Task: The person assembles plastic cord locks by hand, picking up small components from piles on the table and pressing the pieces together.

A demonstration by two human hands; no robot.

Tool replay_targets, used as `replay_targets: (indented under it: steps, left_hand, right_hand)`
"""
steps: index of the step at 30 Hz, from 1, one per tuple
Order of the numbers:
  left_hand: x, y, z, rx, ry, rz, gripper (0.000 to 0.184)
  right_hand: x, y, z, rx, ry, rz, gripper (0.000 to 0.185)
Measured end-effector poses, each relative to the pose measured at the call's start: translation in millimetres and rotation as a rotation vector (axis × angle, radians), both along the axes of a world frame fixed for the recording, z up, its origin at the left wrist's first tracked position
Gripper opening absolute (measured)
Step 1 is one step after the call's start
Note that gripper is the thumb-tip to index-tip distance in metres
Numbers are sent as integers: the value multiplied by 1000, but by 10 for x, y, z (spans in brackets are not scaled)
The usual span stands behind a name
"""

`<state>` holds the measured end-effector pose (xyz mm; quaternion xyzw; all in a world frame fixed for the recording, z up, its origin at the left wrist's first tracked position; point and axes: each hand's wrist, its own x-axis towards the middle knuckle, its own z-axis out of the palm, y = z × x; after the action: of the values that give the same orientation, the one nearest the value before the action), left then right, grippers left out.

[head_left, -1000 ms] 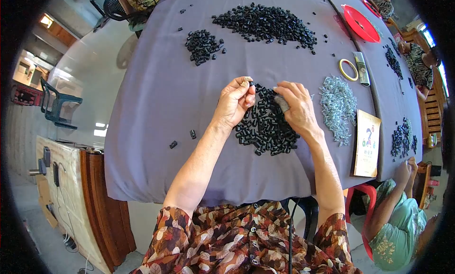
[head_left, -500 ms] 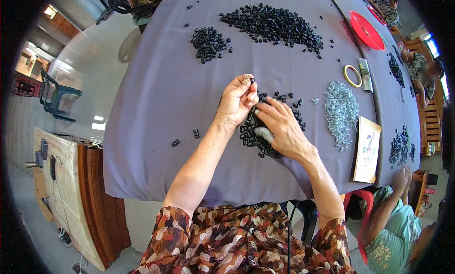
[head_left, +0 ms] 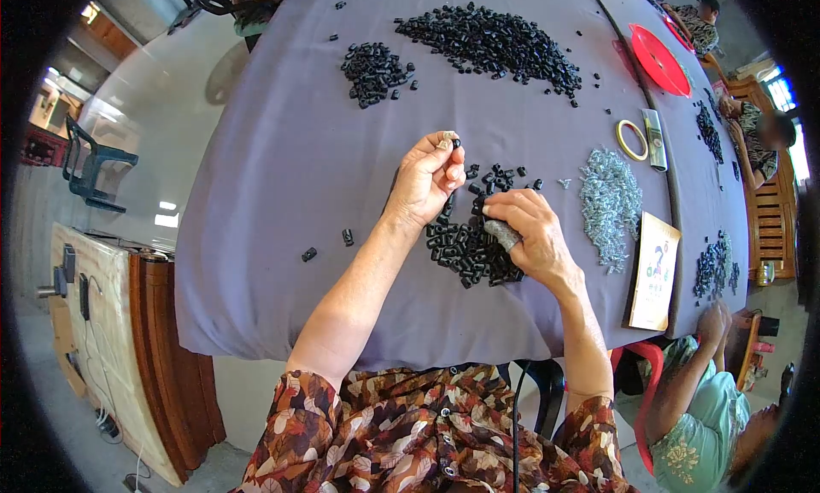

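My left hand [head_left: 427,181] is raised over the cloth, its taped thumb and forefinger pinching a small black plastic piece [head_left: 456,143]. Just below and right of it spreads a near pile of similar black pieces [head_left: 465,247]. Over that pile's right side is my right hand [head_left: 534,237], fingers curled in against a thumb wrapped in a grey cover [head_left: 502,233]. A black piece shows at its fingertips; the fingers partly hide the grip. Two loose black pieces [head_left: 309,254] lie left of my left forearm.
A large black heap [head_left: 495,49] and a smaller one [head_left: 374,73] lie farther back. Clear plastic pieces [head_left: 611,207], a tape roll [head_left: 632,140], a booklet [head_left: 656,274] and a red tray [head_left: 659,62] are on the right. Other people sit along the right side.
My right hand has moved slightly right and down, and its spread fingers have curled in. My left hand still holds its black piece up. The view has shifted slightly.
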<state>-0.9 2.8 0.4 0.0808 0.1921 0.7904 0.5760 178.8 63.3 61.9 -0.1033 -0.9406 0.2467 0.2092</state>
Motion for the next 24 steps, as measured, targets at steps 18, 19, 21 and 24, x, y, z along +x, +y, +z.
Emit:
replay_targets:
  steps: [18,19,21,24]
  left_hand:
    - [16,17,9,-36,33,-6,10]
    - [14,24,-2,-41,33,-5,10]
    - [13,30,-13,-31,36,-6,10]
    - [14,34,-7,-44,43,3,10]
  right_hand:
    - [-591,320,-125,315,-169,-206,20]
    - [-599,320,-115,328,-199,-202,19]
    - [-617,324,-85,355,-255,-196,18]
    - [-628,311,-62,340,-278,-201,16]
